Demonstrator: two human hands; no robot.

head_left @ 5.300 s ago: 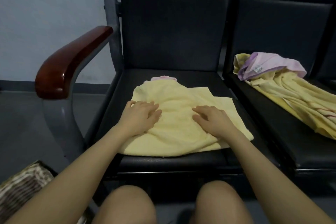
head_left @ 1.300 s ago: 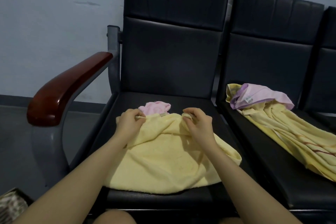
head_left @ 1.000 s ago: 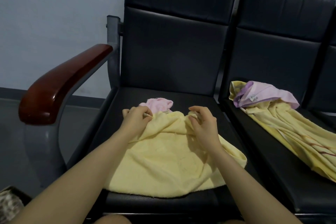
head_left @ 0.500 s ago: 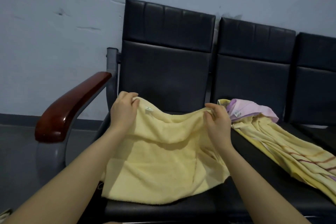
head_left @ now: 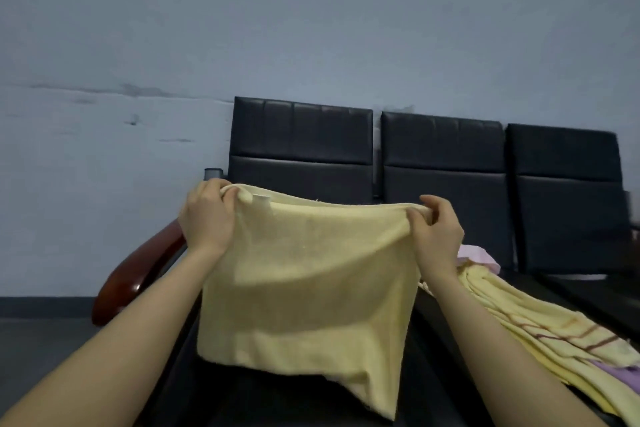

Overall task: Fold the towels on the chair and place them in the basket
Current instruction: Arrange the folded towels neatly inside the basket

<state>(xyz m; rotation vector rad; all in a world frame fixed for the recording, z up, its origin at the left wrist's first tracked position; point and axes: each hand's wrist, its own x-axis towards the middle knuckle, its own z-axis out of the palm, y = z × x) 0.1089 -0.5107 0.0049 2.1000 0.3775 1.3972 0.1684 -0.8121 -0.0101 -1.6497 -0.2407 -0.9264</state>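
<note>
The held-up yellow towel [head_left: 308, 291] hides most of the left chair seat [head_left: 242, 395], the left hand [head_left: 207, 215] covers the wooden armrest's [head_left: 138, 274] upper end, and the striped towel [head_left: 540, 329] runs off the right edge.

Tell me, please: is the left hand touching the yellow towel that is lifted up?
Touching. The head view shows the left hand with its fingers curled over the top left corner of the yellow towel, gripping it.

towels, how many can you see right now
3. A yellow towel is held up by the left hand and right hand; a striped towel and a pink towel lie on the middle seat. Others may be hidden.
</note>
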